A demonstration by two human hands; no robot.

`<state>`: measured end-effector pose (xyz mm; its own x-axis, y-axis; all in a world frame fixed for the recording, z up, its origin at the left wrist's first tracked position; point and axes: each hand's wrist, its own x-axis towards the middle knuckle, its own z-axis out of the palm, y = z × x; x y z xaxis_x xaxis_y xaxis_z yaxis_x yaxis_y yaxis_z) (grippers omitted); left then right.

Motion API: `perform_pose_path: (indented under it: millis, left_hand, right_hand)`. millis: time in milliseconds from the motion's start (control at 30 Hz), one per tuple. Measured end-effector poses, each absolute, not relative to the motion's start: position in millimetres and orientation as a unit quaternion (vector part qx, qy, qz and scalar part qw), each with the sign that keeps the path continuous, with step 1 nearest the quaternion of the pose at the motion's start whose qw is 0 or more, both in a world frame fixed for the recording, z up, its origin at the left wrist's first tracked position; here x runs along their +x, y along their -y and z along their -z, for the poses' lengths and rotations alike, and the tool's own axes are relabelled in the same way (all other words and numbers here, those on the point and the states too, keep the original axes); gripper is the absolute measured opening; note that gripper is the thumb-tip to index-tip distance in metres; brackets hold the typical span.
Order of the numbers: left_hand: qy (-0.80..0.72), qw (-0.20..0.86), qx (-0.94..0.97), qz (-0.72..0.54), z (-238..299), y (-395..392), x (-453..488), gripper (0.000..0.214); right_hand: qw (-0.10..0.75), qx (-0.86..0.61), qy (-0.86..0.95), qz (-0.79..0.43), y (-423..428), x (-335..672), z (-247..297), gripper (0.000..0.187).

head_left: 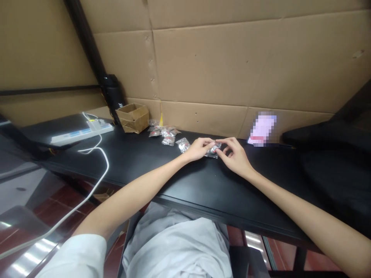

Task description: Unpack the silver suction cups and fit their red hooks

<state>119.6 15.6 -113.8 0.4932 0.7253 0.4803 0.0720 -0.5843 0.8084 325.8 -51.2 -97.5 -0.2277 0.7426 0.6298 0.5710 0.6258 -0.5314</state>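
Observation:
Both hands meet over the black desk at a small clear plastic packet with something silvery and red inside. My left hand has its fingers closed at the packet's upper left side. My right hand pinches the packet's right side between thumb and fingers. Just left of my left hand lies another clear packet with silvery contents. Farther left is a loose pile of similar packets. What exactly the packets contain is too small to make out.
A small open cardboard box stands behind the pile, beside a black bottle. A white power strip with a trailing white cable lies left. A lit phone leans on the cardboard wall. Dark fabric covers the right side.

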Motion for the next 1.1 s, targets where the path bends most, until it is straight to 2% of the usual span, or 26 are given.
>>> perform_pose_path:
  millis: [167, 400, 533, 667, 800, 1000, 1100]
  left_hand:
    - [-0.265, 0.388, 0.775, -0.423, 105.8, -5.7, 118.5, 0.032]
    - [-0.262, 0.314, 0.822, -0.397, 94.6, 7.3, 112.5, 0.036]
    - [-0.233, 0.343, 0.82, -0.394, 96.5, 4.5, 112.2, 0.047]
    - [-0.194, 0.327, 0.827, -0.414, 97.0, 0.2, 112.1, 0.034]
    - [-0.203, 0.258, 0.847, -0.418, 92.1, -1.5, 108.4, 0.024]
    - [-0.265, 0.152, 0.883, -0.357, 84.0, 2.2, 102.3, 0.014]
    - [-0.246, 0.129, 0.902, -0.331, 83.2, 4.4, 102.0, 0.007]
  right_hand:
    - [0.455, -0.405, 0.784, -0.115, 53.2, 323.6, 96.3, 0.019]
    - [0.456, -0.413, 0.781, -0.108, 49.9, 326.5, 98.6, 0.012]
    - [0.455, -0.424, 0.768, -0.153, 44.9, 328.1, 100.1, 0.019]
    - [0.452, -0.413, 0.763, -0.209, 40.2, 329.8, 101.9, 0.026]
    - [0.438, -0.396, 0.77, -0.241, 37.6, 332.5, 104.1, 0.03]
    - [0.392, -0.371, 0.792, -0.285, 33.2, 336.3, 104.3, 0.039]
    - [0.391, -0.367, 0.784, -0.313, 31.9, 336.4, 103.3, 0.044]
